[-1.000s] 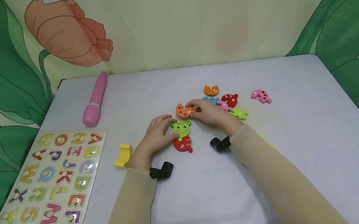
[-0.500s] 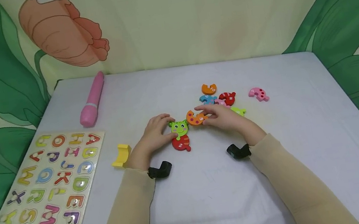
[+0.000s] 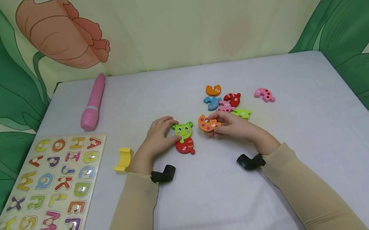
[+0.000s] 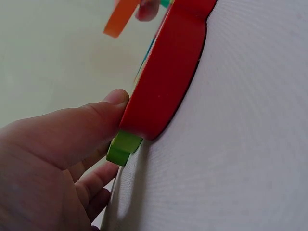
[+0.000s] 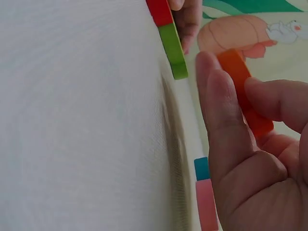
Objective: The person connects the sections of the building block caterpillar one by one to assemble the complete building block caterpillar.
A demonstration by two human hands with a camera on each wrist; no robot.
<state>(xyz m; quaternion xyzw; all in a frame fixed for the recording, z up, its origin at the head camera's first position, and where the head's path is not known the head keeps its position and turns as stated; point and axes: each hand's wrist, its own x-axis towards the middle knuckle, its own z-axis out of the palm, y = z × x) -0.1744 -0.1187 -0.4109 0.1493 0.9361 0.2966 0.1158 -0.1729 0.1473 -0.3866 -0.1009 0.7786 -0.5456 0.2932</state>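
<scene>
A green animal-head puzzle piece point(image 3: 183, 130) lies joined to the red striped piece point(image 3: 184, 146) marked 2. My left hand point(image 3: 157, 138) holds the green piece from its left side, thumb near the joint and fingers by the ear. In the left wrist view the thumb point(image 4: 91, 120) also touches the red piece's edge. To the right, my right hand point(image 3: 231, 125) pinches an orange spotted piece point(image 3: 206, 123) marked 3. The right wrist view shows this orange piece point(image 5: 243, 91) between thumb and fingers, raised off the table.
Beyond the right hand lie loose pieces: orange point(image 3: 213, 90), blue point(image 3: 212, 102), red point(image 3: 233, 99), pink point(image 3: 224, 106) and green point(image 3: 242, 113). A pink spotted piece point(image 3: 264, 95) sits farther right. Left are a yellow piece point(image 3: 124, 159), a letter board point(image 3: 44, 201) and a pink microphone point(image 3: 93, 103).
My right hand has picked up the orange piece from above the green head and carried it to the right and toward me. The left hand has stayed at the joined pieces.
</scene>
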